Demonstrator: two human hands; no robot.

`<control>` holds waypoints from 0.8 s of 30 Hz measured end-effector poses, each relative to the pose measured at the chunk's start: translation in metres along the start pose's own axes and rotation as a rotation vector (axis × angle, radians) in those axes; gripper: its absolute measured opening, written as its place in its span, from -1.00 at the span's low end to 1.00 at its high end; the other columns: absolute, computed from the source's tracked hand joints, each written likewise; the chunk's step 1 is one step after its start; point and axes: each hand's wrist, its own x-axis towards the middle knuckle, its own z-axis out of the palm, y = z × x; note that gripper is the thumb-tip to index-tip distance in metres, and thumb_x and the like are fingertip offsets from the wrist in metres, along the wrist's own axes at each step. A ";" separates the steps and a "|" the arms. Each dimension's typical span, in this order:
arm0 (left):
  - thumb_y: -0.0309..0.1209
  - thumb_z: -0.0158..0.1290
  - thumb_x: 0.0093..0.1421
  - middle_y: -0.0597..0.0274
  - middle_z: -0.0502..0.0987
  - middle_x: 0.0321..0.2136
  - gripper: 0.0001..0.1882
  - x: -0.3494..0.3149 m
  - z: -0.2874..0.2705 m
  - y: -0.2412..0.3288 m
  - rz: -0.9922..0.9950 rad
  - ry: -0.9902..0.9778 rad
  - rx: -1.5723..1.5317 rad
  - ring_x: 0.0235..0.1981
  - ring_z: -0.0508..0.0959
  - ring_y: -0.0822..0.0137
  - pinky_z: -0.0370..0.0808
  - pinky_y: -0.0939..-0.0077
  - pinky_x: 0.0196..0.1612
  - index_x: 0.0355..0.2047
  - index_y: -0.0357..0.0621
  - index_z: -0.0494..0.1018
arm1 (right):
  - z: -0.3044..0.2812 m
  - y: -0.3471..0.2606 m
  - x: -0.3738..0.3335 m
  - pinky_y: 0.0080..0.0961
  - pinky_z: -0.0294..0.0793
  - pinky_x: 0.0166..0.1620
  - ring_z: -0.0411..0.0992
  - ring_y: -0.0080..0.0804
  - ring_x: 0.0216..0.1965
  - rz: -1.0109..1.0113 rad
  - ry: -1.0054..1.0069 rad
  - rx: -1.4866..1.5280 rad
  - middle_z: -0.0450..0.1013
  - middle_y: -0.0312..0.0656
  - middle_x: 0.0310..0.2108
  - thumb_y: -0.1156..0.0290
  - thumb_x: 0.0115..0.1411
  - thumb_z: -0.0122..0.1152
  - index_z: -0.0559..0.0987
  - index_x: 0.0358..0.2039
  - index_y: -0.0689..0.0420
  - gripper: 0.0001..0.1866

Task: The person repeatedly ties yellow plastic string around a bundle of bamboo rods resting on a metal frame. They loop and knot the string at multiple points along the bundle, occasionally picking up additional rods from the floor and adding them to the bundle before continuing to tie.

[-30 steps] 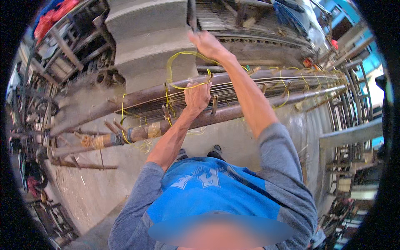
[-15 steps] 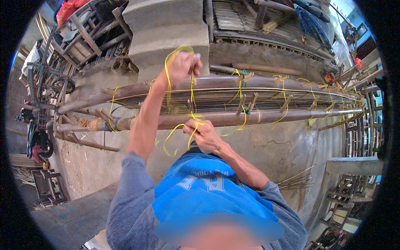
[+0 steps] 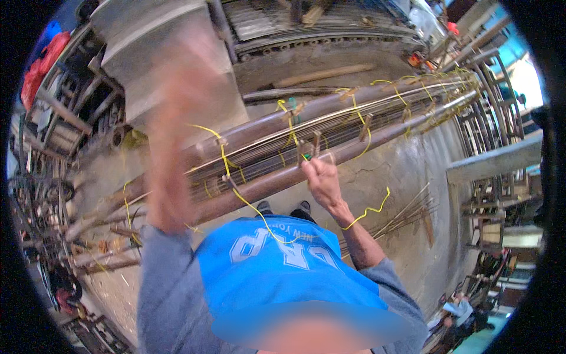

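Note:
My left hand (image 3: 197, 56) is raised beyond the far pole, over the grey concrete step, its fingers smeared by motion. Beside the near dark pole (image 3: 268, 184), my right hand (image 3: 323, 180) is closed, fingertips at a green tie below an upright wooden peg (image 3: 316, 141); whatever it grips is hidden. Long thin strips (image 3: 265, 148) run between this pole and the far pole (image 3: 247, 133). A yellow cord (image 3: 224, 154) crosses both poles to the left of my right hand, with a loose tail hanging over my blue shirt. Another yellow end (image 3: 374, 209) curls near my right forearm.
More yellow ties and wooden pegs (image 3: 367, 127) line the poles toward the right. The concrete step (image 3: 135, 65) rises behind at left. Thin sticks (image 3: 407, 209) lie on the floor at right. A wooden rack (image 3: 65, 109) stands far left; a person (image 3: 463, 310) is at lower right.
The view has turned. My left hand has swung up and left, away from the yellow cord. My right hand has left that cord and moved right to the green tie; the cord's tail now hangs loose.

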 end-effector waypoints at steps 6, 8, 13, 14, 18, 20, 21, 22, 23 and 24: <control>-0.29 -0.09 0.03 0.08 0.48 -0.45 -0.81 -0.035 0.205 0.013 -0.212 -0.181 0.053 -0.35 0.46 0.10 0.39 0.29 -0.35 -0.46 -0.08 0.44 | -0.022 -0.025 0.141 -0.47 0.29 -0.49 0.31 -0.41 -0.55 -0.753 -0.509 0.436 0.31 -0.16 -0.62 0.42 -0.10 0.03 0.41 -0.58 0.21 -0.89; -0.27 -0.12 0.06 0.06 0.47 -0.44 -0.81 -0.033 0.212 0.009 -0.268 -0.128 0.065 -0.33 0.46 0.07 0.39 0.26 -0.37 -0.44 -0.05 0.43 | -0.010 -0.022 0.190 -0.46 0.34 -0.46 0.37 -0.38 -0.49 -0.696 -0.802 0.578 0.37 -0.13 -0.56 0.36 -0.07 0.01 0.44 -0.51 0.21 -0.82; -0.21 -0.08 0.01 0.01 0.45 -0.61 -0.74 -0.028 0.188 0.023 -0.285 -0.076 -0.030 -0.52 0.47 -0.01 0.36 0.18 -0.48 -0.59 -0.13 0.41 | 0.052 0.020 0.214 -0.47 0.38 -0.48 0.39 -0.37 -0.52 -0.297 -1.089 0.036 0.43 -0.13 -0.55 0.17 0.10 -0.07 0.48 -0.45 0.25 -0.64; -0.22 -0.07 -0.01 0.00 0.45 -0.62 -0.75 -0.028 0.188 0.025 -0.359 -0.051 0.037 -0.50 0.47 -0.01 0.37 0.18 -0.47 -0.61 -0.14 0.42 | 0.055 0.025 0.206 -0.52 0.36 -0.51 0.37 -0.41 -0.58 -0.256 -1.001 0.273 0.41 -0.14 -0.59 0.20 0.10 -0.05 0.48 -0.47 0.25 -0.67; -0.20 -0.08 -0.05 -0.05 0.47 -0.60 -0.72 -0.026 0.200 0.015 -0.463 -0.133 0.128 -0.45 0.48 -0.06 0.38 0.14 -0.42 -0.63 -0.16 0.45 | 0.016 0.034 0.162 -0.31 0.34 -0.48 0.39 -0.11 -0.53 -0.420 -0.313 0.746 0.38 0.05 -0.57 0.27 0.00 0.04 0.46 -0.56 0.22 -0.75; -0.17 -0.07 -0.06 -0.07 0.47 -0.58 -0.70 -0.027 0.205 0.006 -0.464 -0.109 0.007 -0.45 0.47 -0.07 0.38 0.14 -0.42 -0.61 -0.16 0.45 | -0.006 0.025 0.127 -0.34 0.33 -0.44 0.38 -0.13 -0.50 -0.323 -0.575 0.881 0.38 0.01 -0.56 0.35 -0.04 0.04 0.45 -0.56 0.22 -0.82; -0.13 -0.06 -0.03 -0.06 0.47 -0.59 -0.67 -0.027 0.205 0.005 -0.457 -0.104 0.044 -0.46 0.48 -0.04 0.37 0.17 -0.42 -0.59 -0.17 0.46 | -0.012 0.021 0.109 -0.35 0.32 -0.43 0.37 -0.14 -0.49 -0.370 -0.600 1.020 0.38 -0.01 -0.56 0.38 -0.06 0.03 0.44 -0.57 0.22 -0.84; -0.10 -0.06 -0.01 -0.04 0.47 -0.59 -0.64 -0.027 0.201 0.006 -0.452 -0.231 0.050 -0.47 0.48 -0.02 0.36 0.20 -0.43 -0.58 -0.17 0.46 | -0.011 0.014 0.087 -0.37 0.30 -0.41 0.34 -0.14 -0.48 -0.593 -0.455 1.126 0.37 -0.06 -0.60 0.45 -0.11 0.01 0.44 -0.59 0.21 -0.90; -0.13 -0.08 0.03 -0.03 0.47 -0.62 -0.64 -0.026 0.195 0.010 -0.517 -0.165 0.059 -0.52 0.48 0.04 0.37 0.23 -0.44 -0.58 -0.20 0.46 | -0.013 0.016 0.060 -0.35 0.28 -0.40 0.30 -0.12 -0.46 -0.480 -0.909 1.050 0.33 -0.07 -0.60 0.52 -0.17 0.00 0.40 -0.62 0.18 -0.97; -0.17 -0.09 0.07 -0.01 0.46 -0.65 -0.64 -0.026 0.187 0.018 -0.505 -0.158 -0.007 -0.56 0.49 0.09 0.37 0.27 -0.45 -0.59 -0.23 0.45 | -0.008 0.015 0.040 -0.33 0.28 -0.40 0.29 -0.11 -0.47 -0.590 -0.757 0.894 0.31 -0.07 -0.60 0.55 -0.19 0.00 0.39 -0.62 0.18 -0.97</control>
